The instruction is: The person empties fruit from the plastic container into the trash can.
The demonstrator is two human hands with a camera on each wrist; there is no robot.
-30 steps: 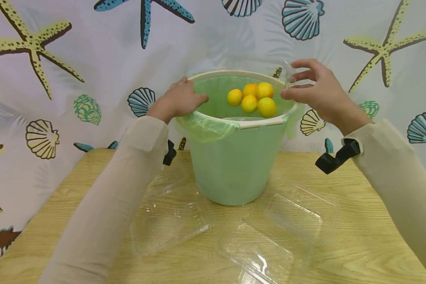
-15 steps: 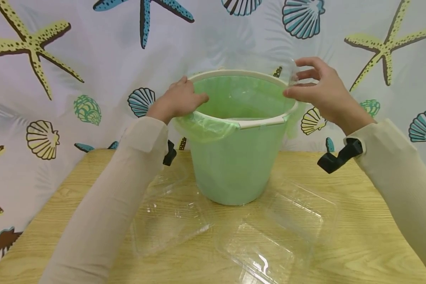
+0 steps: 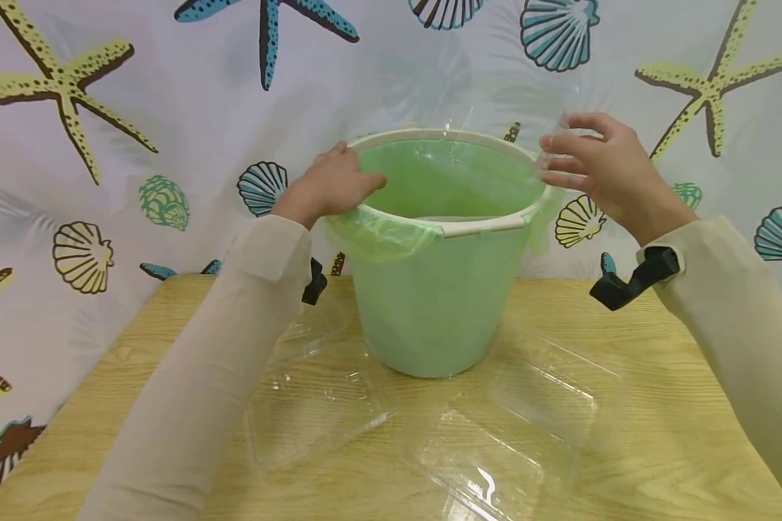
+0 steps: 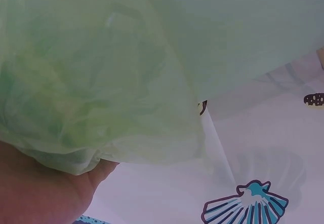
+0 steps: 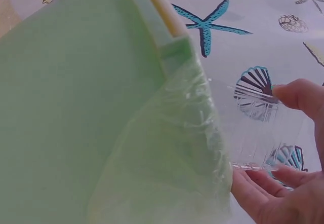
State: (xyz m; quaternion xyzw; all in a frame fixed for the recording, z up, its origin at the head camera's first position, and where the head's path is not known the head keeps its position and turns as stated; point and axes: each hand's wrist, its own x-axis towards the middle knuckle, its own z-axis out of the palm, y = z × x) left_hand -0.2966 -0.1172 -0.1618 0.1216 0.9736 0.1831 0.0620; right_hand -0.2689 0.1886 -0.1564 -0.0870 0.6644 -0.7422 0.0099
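Observation:
A pale green bucket [image 3: 430,304] stands upright on the table, its cream rim [image 3: 476,228] draped with a thin green bin liner [image 3: 384,242]. My left hand [image 3: 339,181] grips the rim at the left, thumb inside and fingers over the outside. At the right side, my right hand [image 3: 596,155] pinches a clear plastic container [image 5: 255,138] between thumb and fingers. That container is tilted above the bucket's opening and barely shows in the head view. The front wall hides most of the bucket's bottom.
Several clear plastic containers lie on the wooden table [image 3: 684,405]: one to the front left [image 3: 319,412], one at the front [image 3: 489,463] and one to the right [image 3: 560,383]. A cloth printed with shells and starfish [image 3: 189,87] hangs behind the bucket.
Several round orange-yellow fruits seen at the bucket's mouth a second ago have dropped out of sight. My right hand has moved slightly right, tilting the clear container. My left hand stays on the rim.

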